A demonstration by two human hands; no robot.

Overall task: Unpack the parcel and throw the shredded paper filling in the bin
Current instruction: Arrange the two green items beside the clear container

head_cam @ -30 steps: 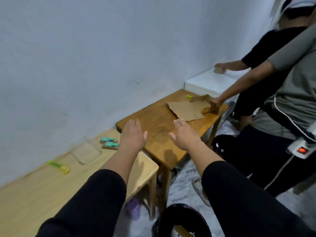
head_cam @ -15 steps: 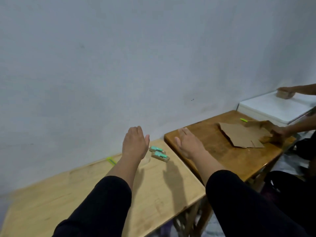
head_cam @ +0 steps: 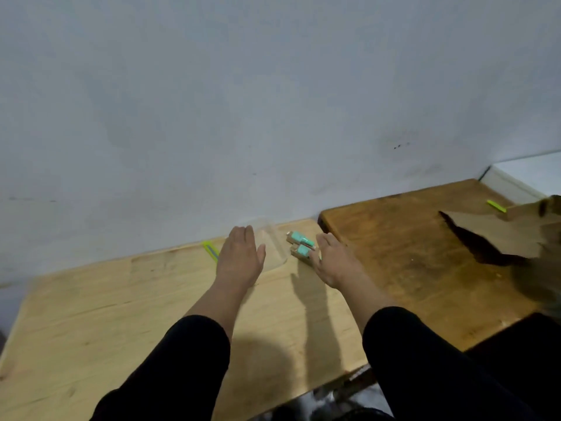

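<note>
My left hand (head_cam: 239,259) hovers flat and empty over the light wooden table (head_cam: 121,308), its fingers near a clear plastic container (head_cam: 273,247). My right hand (head_cam: 334,262) is stretched out with nothing in it, fingertips right beside two small turquoise-topped packets (head_cam: 300,244) by the wall. Flattened brown cardboard (head_cam: 516,235) lies at the right edge on the darker wooden table (head_cam: 403,250), blurred. No shredded paper or bin is in view.
A yellow-green utility knife (head_cam: 210,250) lies by the wall left of my left hand. A second yellow-green item (head_cam: 496,205) rests on the dark table. A white surface (head_cam: 534,174) stands at far right. The wall runs close behind both tables.
The view has swung left and up; the other people and the black bin have left the frame. Both hands have reached forward to the clear container and turquoise packets.
</note>
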